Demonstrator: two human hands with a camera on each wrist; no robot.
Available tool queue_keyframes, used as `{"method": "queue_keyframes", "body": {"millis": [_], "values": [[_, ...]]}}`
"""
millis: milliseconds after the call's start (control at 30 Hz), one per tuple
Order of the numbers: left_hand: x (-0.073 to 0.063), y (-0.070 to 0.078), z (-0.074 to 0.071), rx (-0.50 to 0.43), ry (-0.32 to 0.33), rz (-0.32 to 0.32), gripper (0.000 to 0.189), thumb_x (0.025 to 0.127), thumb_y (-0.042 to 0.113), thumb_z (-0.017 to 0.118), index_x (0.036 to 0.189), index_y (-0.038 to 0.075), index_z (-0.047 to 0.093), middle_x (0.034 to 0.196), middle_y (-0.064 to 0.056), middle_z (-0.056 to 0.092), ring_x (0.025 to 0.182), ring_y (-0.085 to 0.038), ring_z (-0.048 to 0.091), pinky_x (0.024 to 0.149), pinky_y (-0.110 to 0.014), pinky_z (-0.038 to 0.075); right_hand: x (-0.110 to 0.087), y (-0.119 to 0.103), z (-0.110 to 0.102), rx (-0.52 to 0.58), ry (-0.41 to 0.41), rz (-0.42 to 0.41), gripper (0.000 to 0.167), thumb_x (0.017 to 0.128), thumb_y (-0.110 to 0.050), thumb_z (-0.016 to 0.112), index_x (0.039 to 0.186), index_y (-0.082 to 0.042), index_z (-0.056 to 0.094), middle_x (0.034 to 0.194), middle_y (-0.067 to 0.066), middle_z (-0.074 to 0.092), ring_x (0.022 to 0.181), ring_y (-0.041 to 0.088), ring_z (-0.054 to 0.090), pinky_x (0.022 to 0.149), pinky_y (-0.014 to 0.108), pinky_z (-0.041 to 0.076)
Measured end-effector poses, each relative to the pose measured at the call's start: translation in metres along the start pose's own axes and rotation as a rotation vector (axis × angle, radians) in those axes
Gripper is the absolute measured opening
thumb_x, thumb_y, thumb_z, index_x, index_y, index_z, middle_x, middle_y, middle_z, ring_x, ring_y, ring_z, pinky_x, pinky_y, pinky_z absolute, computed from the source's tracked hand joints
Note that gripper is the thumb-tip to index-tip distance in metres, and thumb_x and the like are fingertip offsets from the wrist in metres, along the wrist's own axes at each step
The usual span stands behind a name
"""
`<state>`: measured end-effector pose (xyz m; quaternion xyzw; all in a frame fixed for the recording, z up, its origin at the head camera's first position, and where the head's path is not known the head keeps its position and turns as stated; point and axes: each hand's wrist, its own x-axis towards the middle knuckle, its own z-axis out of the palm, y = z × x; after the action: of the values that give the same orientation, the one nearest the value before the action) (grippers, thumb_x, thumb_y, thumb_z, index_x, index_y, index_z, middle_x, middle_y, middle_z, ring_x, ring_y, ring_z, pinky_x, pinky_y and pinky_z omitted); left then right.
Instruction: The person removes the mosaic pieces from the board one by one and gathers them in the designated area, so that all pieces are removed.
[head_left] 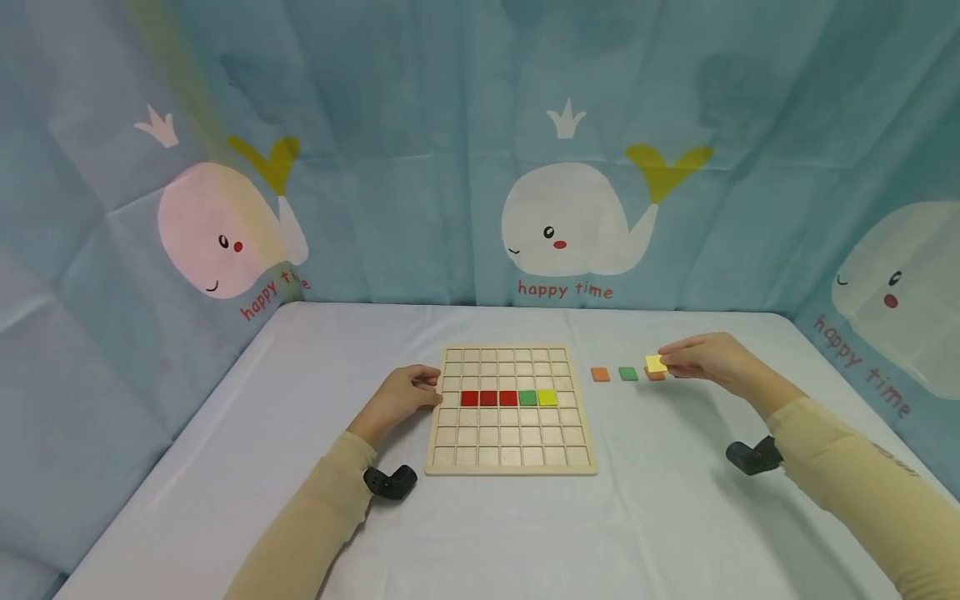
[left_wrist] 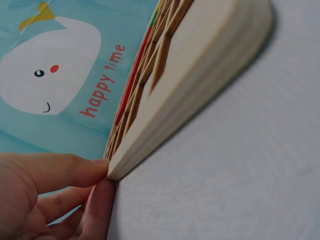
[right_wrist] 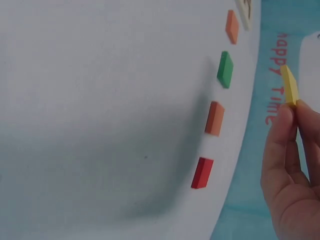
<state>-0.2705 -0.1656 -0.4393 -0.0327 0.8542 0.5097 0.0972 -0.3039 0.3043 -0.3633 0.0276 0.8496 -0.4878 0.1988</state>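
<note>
A wooden grid board (head_left: pixel 512 458) lies on the white table. One of its rows holds three red tiles (head_left: pixel 488 398), a green tile (head_left: pixel 528 398) and a yellow tile (head_left: pixel 547 397) side by side. At the board's left edge, my left hand (head_left: pixel 401 396) grips the rim between thumb and forefinger (left_wrist: pixel 75 170). Off to the right, my right hand (head_left: pixel 708 362) pinches a loose yellow tile (right_wrist: pixel 289 86) by one end, raised above the table. Below it in the head view is an orange tile (head_left: pixel 655 375), partly covered by the yellow one.
Right of the board, another orange tile (head_left: pixel 600 375) and a green tile (head_left: pixel 628 374) lie in line. A red tile (right_wrist: pixel 202 173) ends that line in the right wrist view. Behind the table hangs a blue whale-print curtain (head_left: pixel 390 167). Each wrist bears a black device (head_left: pixel 391 482).
</note>
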Motion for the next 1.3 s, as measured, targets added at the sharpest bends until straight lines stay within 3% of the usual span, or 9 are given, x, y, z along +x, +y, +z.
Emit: {"method": "queue_keyframes", "body": {"millis": [233, 400, 633, 867, 1067, 1300], "values": [[0.001, 0.000, 0.001, 0.003, 0.005, -0.006, 0.051, 0.087, 0.006, 0.070, 0.136, 0.003, 0.058, 0.129, -0.016, 0.060, 0.109, -0.024, 0.060, 0.084, -0.029, 0.055, -0.001, 0.010, -0.012, -0.007, 0.014, 0.005, 0.058, 0.097, -0.025, 0.066, 0.139, 0.011, 0.049, 0.102, -0.005, 0.067, 0.091, 0.008, 0.068, 0.089, 0.024, 0.057], [0.001, 0.001, 0.000, 0.000, 0.004, -0.007, 0.051, 0.087, 0.006, 0.070, 0.135, 0.002, 0.058, 0.127, -0.016, 0.060, 0.108, -0.024, 0.060, 0.084, -0.029, 0.055, 0.000, 0.017, -0.020, -0.042, 0.048, 0.022, 0.060, 0.098, -0.028, 0.064, 0.141, 0.009, 0.047, 0.107, -0.005, 0.067, 0.092, 0.005, 0.066, 0.093, 0.027, 0.056], [0.000, 0.002, 0.001, 0.026, 0.021, -0.012, 0.050, 0.086, 0.006, 0.071, 0.134, 0.002, 0.058, 0.125, -0.015, 0.061, 0.106, -0.024, 0.060, 0.083, -0.029, 0.055, 0.001, 0.026, -0.029, 0.005, 0.064, 0.058, 0.062, 0.098, -0.025, 0.063, 0.144, 0.011, 0.043, 0.104, -0.007, 0.066, 0.089, 0.001, 0.064, 0.094, 0.027, 0.055], [0.000, 0.002, 0.001, 0.025, 0.016, -0.008, 0.050, 0.086, 0.007, 0.071, 0.134, 0.002, 0.059, 0.125, -0.016, 0.061, 0.106, -0.024, 0.061, 0.082, -0.029, 0.055, 0.003, 0.038, -0.037, -0.032, 0.109, 0.101, 0.067, 0.097, -0.031, 0.064, 0.146, 0.008, 0.040, 0.131, 0.014, 0.062, 0.087, 0.000, 0.064, 0.094, 0.027, 0.055], [-0.001, 0.003, 0.001, 0.026, 0.018, -0.009, 0.050, 0.086, 0.007, 0.071, 0.134, 0.002, 0.059, 0.127, -0.016, 0.061, 0.107, -0.024, 0.061, 0.082, -0.029, 0.055, 0.007, 0.048, -0.046, -0.062, 0.139, 0.117, 0.068, 0.097, -0.034, 0.063, 0.147, 0.007, 0.040, 0.139, 0.023, 0.055, 0.088, 0.000, 0.063, 0.089, 0.024, 0.056], [0.000, 0.002, 0.001, 0.008, 0.007, -0.008, 0.051, 0.086, 0.006, 0.071, 0.135, 0.002, 0.058, 0.128, -0.016, 0.060, 0.108, -0.024, 0.060, 0.083, -0.029, 0.055, 0.014, 0.063, -0.053, -0.071, 0.164, 0.161, 0.066, 0.100, -0.032, 0.060, 0.148, 0.006, 0.038, 0.154, 0.030, 0.036, 0.086, -0.002, 0.058, 0.081, 0.017, 0.056]]}}
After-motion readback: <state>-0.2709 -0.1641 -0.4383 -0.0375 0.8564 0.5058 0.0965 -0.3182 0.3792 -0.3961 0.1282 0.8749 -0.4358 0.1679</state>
